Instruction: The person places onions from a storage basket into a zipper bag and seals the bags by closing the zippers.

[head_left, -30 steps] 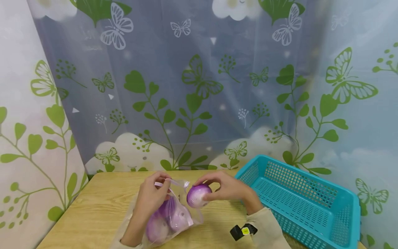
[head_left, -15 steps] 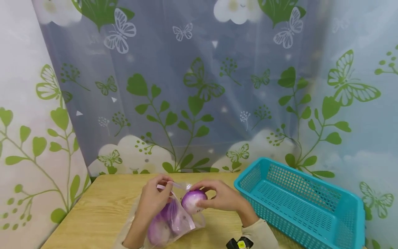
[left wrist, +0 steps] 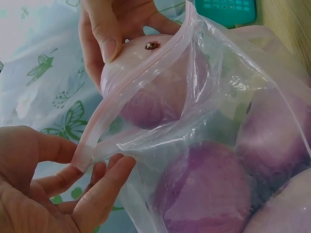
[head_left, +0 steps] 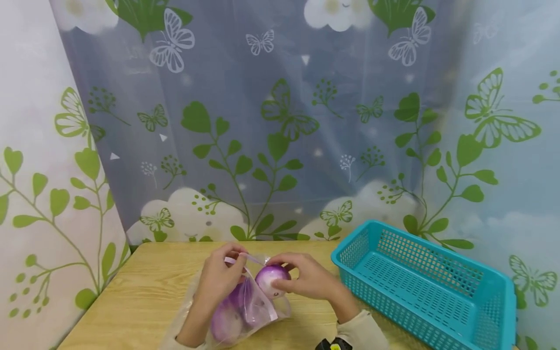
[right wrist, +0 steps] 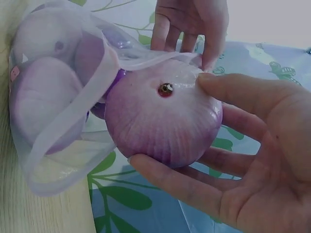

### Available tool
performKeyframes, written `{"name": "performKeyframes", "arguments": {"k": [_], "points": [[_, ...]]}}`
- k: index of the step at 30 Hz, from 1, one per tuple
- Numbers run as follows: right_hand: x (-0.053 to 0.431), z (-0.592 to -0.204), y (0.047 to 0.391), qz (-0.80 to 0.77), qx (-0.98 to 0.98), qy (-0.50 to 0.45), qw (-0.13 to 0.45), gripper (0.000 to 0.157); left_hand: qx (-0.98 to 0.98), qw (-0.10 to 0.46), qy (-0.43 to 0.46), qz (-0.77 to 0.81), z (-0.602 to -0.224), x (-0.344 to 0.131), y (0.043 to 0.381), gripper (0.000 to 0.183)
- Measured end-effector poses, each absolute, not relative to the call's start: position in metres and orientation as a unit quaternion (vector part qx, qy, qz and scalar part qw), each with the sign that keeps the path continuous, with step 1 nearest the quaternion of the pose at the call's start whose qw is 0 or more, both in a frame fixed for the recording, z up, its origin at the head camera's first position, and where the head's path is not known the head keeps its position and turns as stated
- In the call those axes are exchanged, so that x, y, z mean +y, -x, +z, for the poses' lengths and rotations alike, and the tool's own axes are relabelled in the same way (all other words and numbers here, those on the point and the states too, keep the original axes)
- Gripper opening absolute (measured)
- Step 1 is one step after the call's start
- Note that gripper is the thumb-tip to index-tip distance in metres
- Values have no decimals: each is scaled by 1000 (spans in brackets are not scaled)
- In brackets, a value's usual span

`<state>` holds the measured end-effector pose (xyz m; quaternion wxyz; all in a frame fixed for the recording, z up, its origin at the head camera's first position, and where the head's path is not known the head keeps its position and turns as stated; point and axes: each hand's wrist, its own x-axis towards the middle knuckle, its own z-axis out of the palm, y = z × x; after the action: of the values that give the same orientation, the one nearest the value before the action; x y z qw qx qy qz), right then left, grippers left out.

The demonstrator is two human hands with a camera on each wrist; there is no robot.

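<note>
A clear plastic zip bag (left wrist: pixel 218 111) with a pale pink strip along its mouth holds several purple onions (left wrist: pixel 204 189). My left hand (head_left: pixel 222 274) pinches one edge of the mouth between thumb and fingers, keeping it spread. My right hand (head_left: pixel 306 277) grips another purple-and-white onion (right wrist: pixel 163 114) from the side, thumb on one side and fingers around the other. That onion is right at the bag's mouth, partly behind the clear film in the left wrist view. Its brown root spot faces the right wrist camera.
A turquoise perforated plastic basket (head_left: pixel 424 287) stands on the wooden table (head_left: pixel 148 277) to the right. Behind the table hangs a curtain (head_left: pixel 227 121) printed with butterflies and leaves. A black device with a yellow mark (head_left: pixel 334 346) sits at the right wrist.
My right hand has brought the onion leftward, from beside the bag to its mouth. The left hand still holds the bag's edge. The head view has shifted slightly.
</note>
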<state>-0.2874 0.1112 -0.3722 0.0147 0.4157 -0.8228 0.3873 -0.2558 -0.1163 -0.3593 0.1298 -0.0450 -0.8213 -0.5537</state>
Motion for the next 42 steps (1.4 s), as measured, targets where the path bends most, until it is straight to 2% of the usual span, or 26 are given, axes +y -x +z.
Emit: {"name": "performKeyframes", "arguments": {"k": [9, 16, 29, 32, 37, 42], "points": [[97, -378, 283, 367, -821, -437, 21, 35, -825, 121, 51, -549, -359, -118, 254, 14], [93, -379, 280, 359, -840, -406, 35, 36, -827, 114, 60, -548, -359, -117, 255, 13], [78, -389, 278, 346, -875, -297, 162, 29, -838, 110, 73, -530, -361, -113, 255, 12], [78, -390, 278, 340, -873, -310, 160, 29, -834, 108, 71, -536, -361, -114, 255, 13], [80, -386, 277, 351, -865, -332, 136, 37, -828, 112, 68, -545, -361, -114, 256, 12], [78, -387, 278, 359, -870, -312, 131, 30, -826, 111, 69, -548, -361, -114, 256, 12]]}}
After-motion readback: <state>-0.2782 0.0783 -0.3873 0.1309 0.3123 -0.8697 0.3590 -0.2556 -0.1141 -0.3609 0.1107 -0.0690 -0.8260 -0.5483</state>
